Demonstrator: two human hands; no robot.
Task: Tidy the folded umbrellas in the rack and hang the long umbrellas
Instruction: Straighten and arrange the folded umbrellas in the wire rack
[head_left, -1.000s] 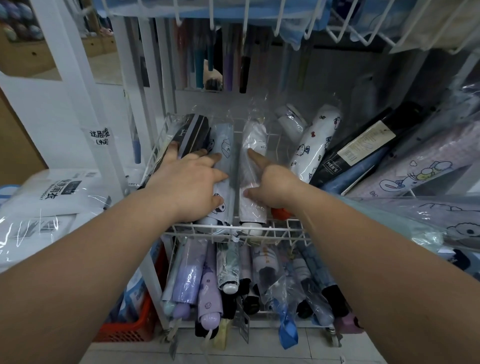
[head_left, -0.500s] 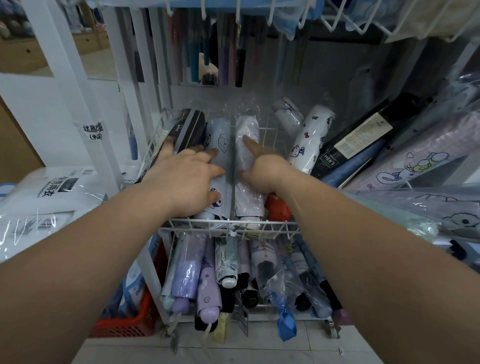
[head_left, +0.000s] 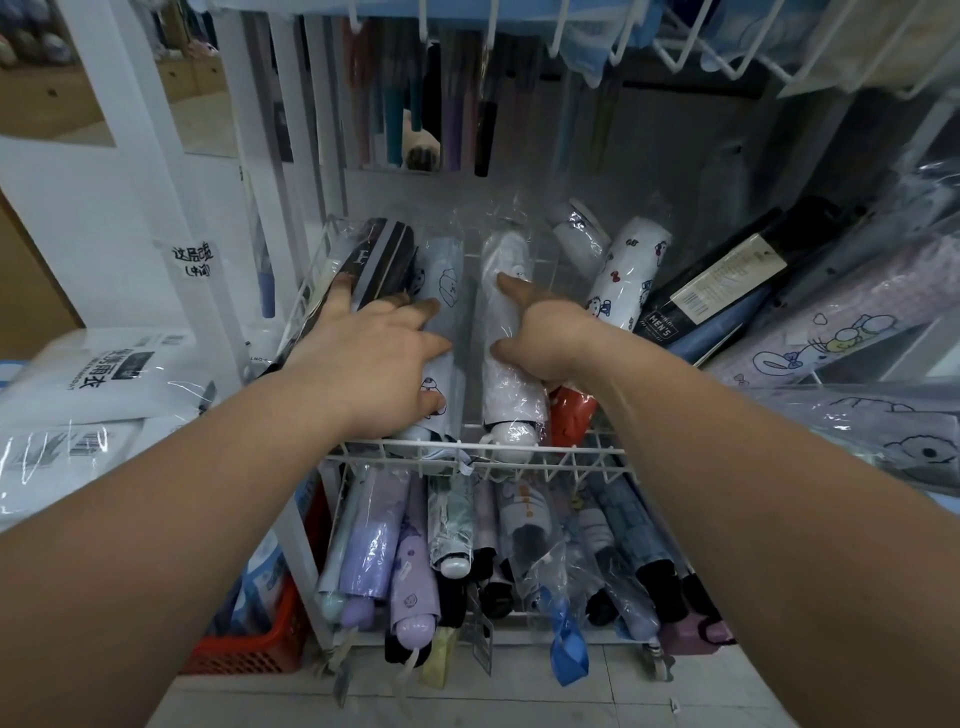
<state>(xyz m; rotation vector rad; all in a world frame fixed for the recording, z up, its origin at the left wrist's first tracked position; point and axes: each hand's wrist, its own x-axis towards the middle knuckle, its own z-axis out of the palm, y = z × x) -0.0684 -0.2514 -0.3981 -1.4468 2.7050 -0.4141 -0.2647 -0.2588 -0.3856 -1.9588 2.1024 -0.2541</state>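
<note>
Shop shelving of white wire fills the view, with long umbrellas (head_left: 452, 104) hanging by their handles from the tier above, towards the back. On the middle tier of the rack (head_left: 467, 447), folded umbrellas lie with their long axes running front to back, handles at the front rim.

The left hand (head_left: 374, 364) lies flat with its fingers spread, covering a dark striped umbrella (head_left: 379, 260) and the pale grey umbrella (head_left: 441, 291) beside it. Just to the right, across a narrow gap, the right hand (head_left: 545, 338) holds the white umbrella (head_left: 506, 374). Its forefinger points along the wrap, its thumb presses on top, and its other fingers curl down the far flank, out of sight.

So the two sleeves lie parallel and straight ahead of the fingers, each under its own hand. Closing the gap looks like a sideways nudge, the right hand's piece going leftward.

A red umbrella (head_left: 569, 415) sits tight against the white one's right side and is partly under that wrist. It would likely follow or roll. Further right, a white cartoon umbrella (head_left: 628, 275), a black boxed one (head_left: 727, 265) and a lilac one (head_left: 857, 312) lean at slants, unsorted. The shiny plastic wraps may slip under pressure.

Below, the lower tier (head_left: 519, 616) is packed with more folded umbrellas. Bagged raincoats (head_left: 104, 374) lie stacked at the left, and a red basket (head_left: 260, 639) stands on the floor.
</note>
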